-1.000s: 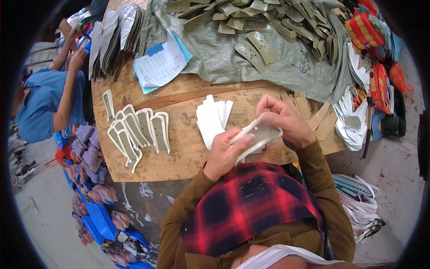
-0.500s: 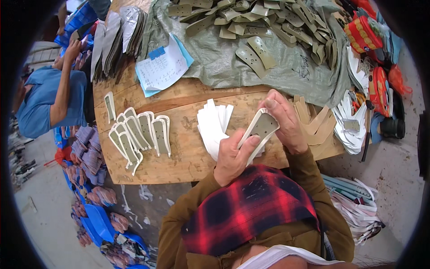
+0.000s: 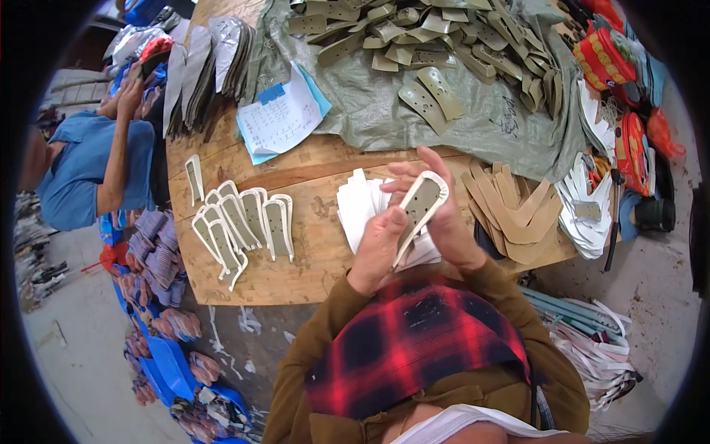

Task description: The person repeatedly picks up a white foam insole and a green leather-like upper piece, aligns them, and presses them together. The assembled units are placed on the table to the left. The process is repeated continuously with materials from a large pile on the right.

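The left hand [image 3: 376, 255] gripped a curved, white-edged olive plate [image 3: 424, 198]; the right hand [image 3: 452, 231] splayed its fingers. Blue plastic trays [image 3: 168, 368] held pinkish-grey bundles [image 3: 176, 324].

Near dial centre: lower part of white-edged plate [image 3: 423, 198] covered by left hand [image 3: 379, 248], whose fingers are mostly hidden behind it. Right hand [image 3: 451, 229] partly masked by the plate; contact between the two cannot be made out. White strips [image 3: 356, 203] overlapped by the left hand. At 12–1 o'clock, olive pile [image 3: 429, 33] cut off by the upper edge. At 11, writing on sheet [image 3: 285, 118] too small to be read. Between 9 and 10, co-worker's [image 3: 111, 163] head cropped by the dark rim. At 4, strap bundle [image 3: 592, 348] partly hidden by right sleeve [image 3: 525, 318].
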Motion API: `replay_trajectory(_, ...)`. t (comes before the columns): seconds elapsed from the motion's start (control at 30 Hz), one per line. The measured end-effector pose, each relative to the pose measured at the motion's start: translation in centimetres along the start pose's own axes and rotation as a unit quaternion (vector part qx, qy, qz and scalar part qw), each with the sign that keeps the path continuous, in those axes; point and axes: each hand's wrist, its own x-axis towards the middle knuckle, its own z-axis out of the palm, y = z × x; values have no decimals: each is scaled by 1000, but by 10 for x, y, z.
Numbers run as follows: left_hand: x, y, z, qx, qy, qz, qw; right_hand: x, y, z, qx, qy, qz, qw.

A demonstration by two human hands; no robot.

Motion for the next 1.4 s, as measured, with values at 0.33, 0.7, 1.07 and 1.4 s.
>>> replay_trajectory(0.33,-12,23,9,-87,-86,-128,984,5,-12,-43,-114,-74,145,980)
replay_trajectory(0.7,-14,16,-3,12,-91,-155,984,-10,-17,-28,-174,-100,134,970)
replay_trajectory(1.07,-20,17,5,-40,13,-167,985,-17,4,-32,-102,-47,177,978)
replay_trajectory(1.4,-76,103,-76,549,331,221,735,-13,12,-48,-483,-116,-32,867)
